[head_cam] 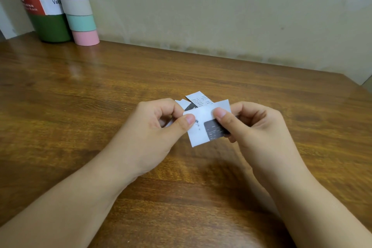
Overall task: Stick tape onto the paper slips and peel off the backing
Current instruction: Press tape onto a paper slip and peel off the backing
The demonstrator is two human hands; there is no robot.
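Observation:
A small white paper slip (pixel 198 134) with a dark printed patch is held just above the wooden table (pixel 100 96), near its middle. My left hand (pixel 161 125) pinches the slip's upper left corner between thumb and fingers. My right hand (pixel 253 125) pinches its upper right part, thumb on top beside the dark patch. A white band (pixel 207 111), either tape or paper, runs along the slip's top edge under both thumbs. Behind my hands lie a few more printed slips (pixel 198 98), partly hidden.
At the back left corner stand a dark green bottle (pixel 44 16) with a red and white label and a tall stack of pastel tape rolls (pixel 80 12). A beige wall runs along the table's far edge; the table's right corner is at the upper right.

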